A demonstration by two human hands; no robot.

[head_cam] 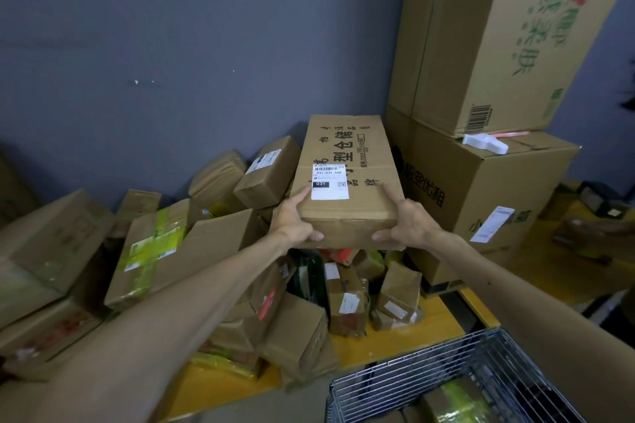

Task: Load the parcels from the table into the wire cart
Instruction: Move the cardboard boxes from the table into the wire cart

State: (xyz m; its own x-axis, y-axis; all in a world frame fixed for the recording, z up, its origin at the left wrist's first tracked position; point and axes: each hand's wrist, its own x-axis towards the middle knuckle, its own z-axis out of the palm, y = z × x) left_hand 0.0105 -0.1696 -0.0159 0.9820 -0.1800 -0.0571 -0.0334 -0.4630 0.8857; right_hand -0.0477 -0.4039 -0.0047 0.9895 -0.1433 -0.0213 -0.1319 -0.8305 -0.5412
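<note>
Head view: I've got a long brown parcel (347,161) in both hands. The left grip (295,220) is curled round its near left corner, thumb on top beside the white label (329,181), fingers tucked underneath. The right grip (407,223) mirrors it on the near right corner, pinching the same way. The near end is raised over the heap; I can't tell whether the far end rests on anything.

Progress looks early to me. Below the right grip and nearer to me sits the wire cart (446,378), with a parcel in yellow-green tape (457,400) already inside and plenty of room left. Beneath and left of both grips, the yellow surface (405,343) is piled with small parcels (220,251), so most of the job remains. Stacked big cartons (481,189) stand just right of the right grip.

The parcel itself is plain cardboard with black printed characters along the top and a slightly crumpled near edge.
</note>
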